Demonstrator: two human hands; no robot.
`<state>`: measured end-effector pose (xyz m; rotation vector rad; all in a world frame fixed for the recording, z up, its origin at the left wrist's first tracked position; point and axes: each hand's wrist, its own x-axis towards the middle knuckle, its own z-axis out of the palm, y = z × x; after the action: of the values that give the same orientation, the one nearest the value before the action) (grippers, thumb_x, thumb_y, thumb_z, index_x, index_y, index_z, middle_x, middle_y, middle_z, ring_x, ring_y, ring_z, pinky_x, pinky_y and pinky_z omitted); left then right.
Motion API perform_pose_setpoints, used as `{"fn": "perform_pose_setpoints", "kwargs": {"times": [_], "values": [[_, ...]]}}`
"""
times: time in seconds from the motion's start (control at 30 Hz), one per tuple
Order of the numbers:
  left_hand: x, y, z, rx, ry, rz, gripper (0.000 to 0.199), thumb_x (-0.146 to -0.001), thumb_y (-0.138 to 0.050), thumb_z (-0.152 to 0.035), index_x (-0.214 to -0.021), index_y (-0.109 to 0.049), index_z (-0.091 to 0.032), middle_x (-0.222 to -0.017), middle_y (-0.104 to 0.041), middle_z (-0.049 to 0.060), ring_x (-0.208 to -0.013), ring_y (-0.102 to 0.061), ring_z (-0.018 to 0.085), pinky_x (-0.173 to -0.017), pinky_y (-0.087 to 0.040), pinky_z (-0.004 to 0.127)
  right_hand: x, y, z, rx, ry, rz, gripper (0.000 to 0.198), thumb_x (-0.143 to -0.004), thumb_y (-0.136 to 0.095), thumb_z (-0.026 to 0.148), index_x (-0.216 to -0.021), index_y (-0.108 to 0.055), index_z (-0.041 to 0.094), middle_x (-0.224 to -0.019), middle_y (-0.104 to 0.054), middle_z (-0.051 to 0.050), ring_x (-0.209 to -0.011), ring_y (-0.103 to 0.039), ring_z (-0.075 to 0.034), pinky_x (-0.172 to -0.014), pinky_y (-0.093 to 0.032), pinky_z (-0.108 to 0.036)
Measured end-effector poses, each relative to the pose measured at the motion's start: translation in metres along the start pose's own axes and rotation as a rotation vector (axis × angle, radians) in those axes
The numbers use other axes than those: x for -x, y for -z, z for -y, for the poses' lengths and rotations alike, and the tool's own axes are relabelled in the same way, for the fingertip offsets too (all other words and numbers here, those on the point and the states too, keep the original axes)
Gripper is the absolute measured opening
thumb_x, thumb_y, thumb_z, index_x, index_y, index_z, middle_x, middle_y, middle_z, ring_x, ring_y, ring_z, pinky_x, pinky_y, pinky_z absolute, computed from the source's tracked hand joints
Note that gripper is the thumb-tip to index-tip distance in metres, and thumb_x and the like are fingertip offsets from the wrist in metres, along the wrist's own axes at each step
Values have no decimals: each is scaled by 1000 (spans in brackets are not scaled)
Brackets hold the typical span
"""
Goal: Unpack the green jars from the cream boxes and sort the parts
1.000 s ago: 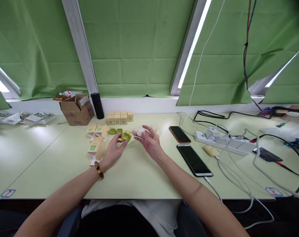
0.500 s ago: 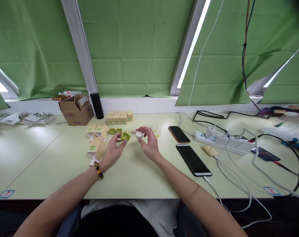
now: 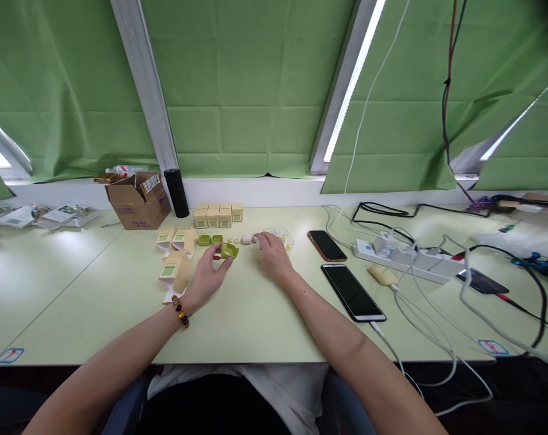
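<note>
My left hand (image 3: 208, 269) is closed on a small green open case (image 3: 229, 251), pinched between thumb and fingers above the table. A bit of red shows beside its fingers. My right hand (image 3: 274, 257) is lowered to the table, palm down, with its fingers curled together. Whatever lies under those fingers is mostly hidden. Just left of the fingertips is a small whitish cylindrical piece (image 3: 246, 239). Two more green cases (image 3: 211, 240) sit behind the left hand, with tiny pale pieces (image 3: 233, 241) beside them. A clear plastic tray (image 3: 283, 237) lies behind the right hand.
Small beige boxes (image 3: 219, 216) stand in rows at the back; opened ones (image 3: 174, 270) lie to the left. A cardboard box (image 3: 139, 202) and black bottle (image 3: 176, 193) stand behind. On the right are two phones (image 3: 354, 293), a power strip (image 3: 403, 261) and loose cables.
My right hand has turned palm down and lowered to the table, and the white round piece it held is now largely out of sight. My left hand keeps the green case in place.
</note>
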<state>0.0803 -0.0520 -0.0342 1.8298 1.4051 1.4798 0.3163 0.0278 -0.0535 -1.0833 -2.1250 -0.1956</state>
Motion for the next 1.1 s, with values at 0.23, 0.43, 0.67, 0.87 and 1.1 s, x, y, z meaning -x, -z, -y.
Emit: {"fn": "perform_pose_setpoints", "kwargs": {"times": [0.23, 0.43, 0.67, 0.87, 1.1], "values": [[0, -1, -3, -35, 11, 17, 45, -94, -70, -44, -132, -61, -23, -129, -70, 12, -108, -70, 25, -94, -57, 43, -2, -6, 1, 47, -42, 41, 76, -66, -41, -13, -135, -56, 15, -135, -60, -19, -122, -59, -31, -102, -45, -46], [0, 0, -3, -28, -2, 8, 44, -94, -70, -43, -132, -61, -24, -129, -70, 11, -108, -69, 25, -94, -56, 43, -5, -8, -2, 17, -54, 81, 70, -66, -43, -14, -127, -60, 14, -132, -62, -18, -117, -60, -30, -103, -45, -45], [0, 0, -7, -22, 16, 17, 42, -93, -70, -39, -131, -62, -22, -129, -71, 12, -112, -68, 26, -99, -54, 46, -3, -9, -3, -52, -36, 46, 72, -62, -44, -13, -127, -59, 16, -133, -62, -16, -120, -59, -30, -107, -45, -45], [-1, -1, 0, -23, 8, 1, 45, -93, -71, -38, -134, -60, -23, -130, -70, 12, -108, -69, 25, -97, -56, 45, -2, -4, -2, -78, 72, -190, 51, -76, -47, -4, -120, -62, 16, -124, -67, -17, -116, -62, -30, -99, -47, -46], [-3, 1, 0, 62, -84, -37, 45, -92, -71, -29, -135, -59, -24, -129, -70, 10, -114, -68, 24, -100, -55, 43, 8, 21, 36, -242, 163, -217, 14, -93, -55, 19, -103, -65, 20, -84, -71, -8, -76, -64, -23, -71, -46, -35]]}}
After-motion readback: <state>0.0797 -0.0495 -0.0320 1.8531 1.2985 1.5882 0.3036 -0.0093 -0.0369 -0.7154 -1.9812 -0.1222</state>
